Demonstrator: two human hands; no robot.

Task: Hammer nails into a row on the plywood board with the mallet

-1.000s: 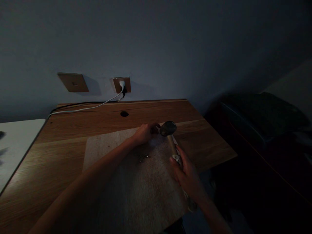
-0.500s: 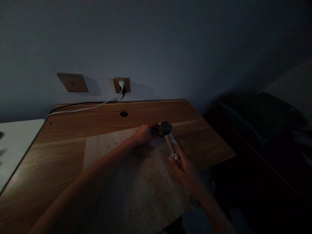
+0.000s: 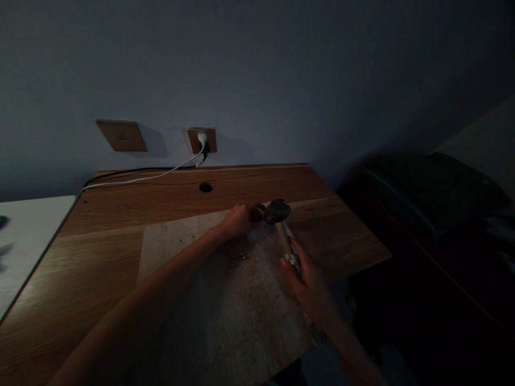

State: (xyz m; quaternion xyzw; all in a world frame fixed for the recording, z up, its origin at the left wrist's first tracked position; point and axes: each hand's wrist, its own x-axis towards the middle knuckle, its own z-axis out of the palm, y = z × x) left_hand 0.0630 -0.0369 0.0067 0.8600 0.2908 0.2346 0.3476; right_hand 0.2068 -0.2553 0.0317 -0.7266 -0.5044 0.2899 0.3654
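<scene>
My right hand (image 3: pixel 303 279) is wrapped round the handle of a hammer (image 3: pixel 277 212), whose dark head is raised close to my left fingertips. Near the far edge of a pale wooden board (image 3: pixel 241 321), my left hand (image 3: pixel 239 220) has its fingers curled together. Whatever those fingers pinch is too small and dark to make out. A small heap of nails (image 3: pixel 236 259) lies on the board just nearer than my left hand. Two small dark spots show on the board's left part.
Beneath the board is a wooden desk (image 3: pixel 100 257) with a round cable hole (image 3: pixel 206 187). White and black cables run from a wall socket (image 3: pixel 201 140) along its back edge. A white surface (image 3: pixel 32 236) adjoins on the left. Dark bundled fabric (image 3: pixel 434 187) lies at the right.
The hammer head has shifted slightly to the right, away from my left fingertips. My left hand stays almost where it was, and the view has drifted a little.
</scene>
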